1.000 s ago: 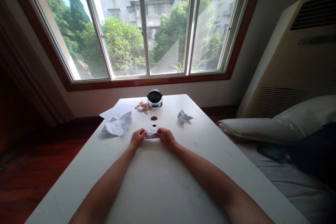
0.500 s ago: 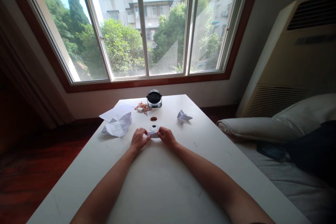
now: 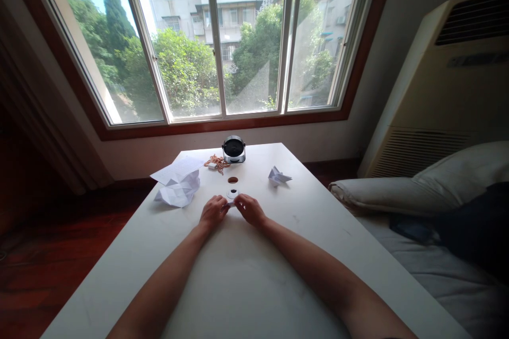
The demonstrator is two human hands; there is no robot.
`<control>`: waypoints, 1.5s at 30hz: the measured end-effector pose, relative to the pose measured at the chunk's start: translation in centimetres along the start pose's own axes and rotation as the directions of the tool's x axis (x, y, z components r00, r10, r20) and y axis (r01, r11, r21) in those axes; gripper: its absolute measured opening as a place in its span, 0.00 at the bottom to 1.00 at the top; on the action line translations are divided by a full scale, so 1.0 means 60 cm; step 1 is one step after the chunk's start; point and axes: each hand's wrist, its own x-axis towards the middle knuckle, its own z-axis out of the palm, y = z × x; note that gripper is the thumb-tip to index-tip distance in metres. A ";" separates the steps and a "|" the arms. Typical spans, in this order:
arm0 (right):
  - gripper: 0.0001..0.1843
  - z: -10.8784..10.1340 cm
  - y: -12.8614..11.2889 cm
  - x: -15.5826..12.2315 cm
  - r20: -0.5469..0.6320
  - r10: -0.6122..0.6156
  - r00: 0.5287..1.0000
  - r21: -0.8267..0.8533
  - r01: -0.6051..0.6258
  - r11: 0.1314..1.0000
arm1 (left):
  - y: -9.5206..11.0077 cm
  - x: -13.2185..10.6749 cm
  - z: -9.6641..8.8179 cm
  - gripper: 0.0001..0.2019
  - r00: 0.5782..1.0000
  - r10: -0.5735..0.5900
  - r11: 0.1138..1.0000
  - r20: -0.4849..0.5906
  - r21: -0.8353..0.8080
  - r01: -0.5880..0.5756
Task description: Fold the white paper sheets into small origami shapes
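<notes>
Between my two hands is a small piece of folded white paper (image 3: 231,204), mostly covered by the fingers. My left hand (image 3: 213,211) pinches its left side with curled fingers. On the right side my right hand (image 3: 249,208) grips it between thumb and fingertips. Just beyond the fingers, a white ring-shaped cover (image 3: 233,194) with a dark centre lies on the white table (image 3: 246,270). A folded paper shape (image 3: 279,176) with pointed flaps rests to the right of my hands. Creased sheets of paper (image 3: 177,190) lie to the left.
At the table's far end stands a round black and silver device (image 3: 234,149), with a coiled orange cable (image 3: 217,163) beside it. A round hole (image 3: 233,180) opens in the tabletop. A padded sofa (image 3: 369,196) is on the right, below a floor-standing air conditioner (image 3: 445,85).
My hands have come closer together over the folded paper. Less of it shows now, and the left fingers have curled further over its side.
</notes>
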 end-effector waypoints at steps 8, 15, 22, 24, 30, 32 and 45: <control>0.10 -0.002 -0.007 0.000 0.143 0.012 0.990 -0.232 0.022 0.972 | 0.018 -0.001 0.000 0.06 0.995 -0.005 0.988 0.101 0.157 -0.011; 0.07 -0.007 -0.011 0.004 0.282 0.056 0.958 -0.434 0.075 0.898 | 0.026 -0.001 -0.002 0.09 0.995 0.000 0.983 0.102 0.182 -0.019; 0.11 -0.008 -0.014 0.003 0.256 0.030 0.966 -0.497 0.104 0.862 | 0.022 -0.004 0.007 0.10 0.993 -0.025 0.990 0.112 0.138 0.009; 0.12 -0.008 -0.016 0.002 0.239 0.039 0.970 -0.491 0.086 0.867 | 0.020 -0.005 0.009 0.14 0.994 -0.032 0.990 0.107 0.143 0.017; 0.12 -0.012 -0.017 0.000 0.220 0.030 0.975 -0.487 0.083 0.869 | 0.021 -0.006 0.006 0.17 0.994 -0.007 0.990 0.108 0.139 -0.008; 0.12 -0.014 -0.017 0.000 0.226 0.024 0.974 -0.496 0.094 0.863 | 0.024 -0.006 0.005 0.18 0.994 0.005 0.988 0.113 0.154 -0.023; 0.12 -0.012 -0.021 -0.002 0.260 0.041 0.965 -0.542 0.111 0.833 | 0.036 -0.011 0.002 0.15 0.995 -0.074 0.989 0.072 0.137 0.063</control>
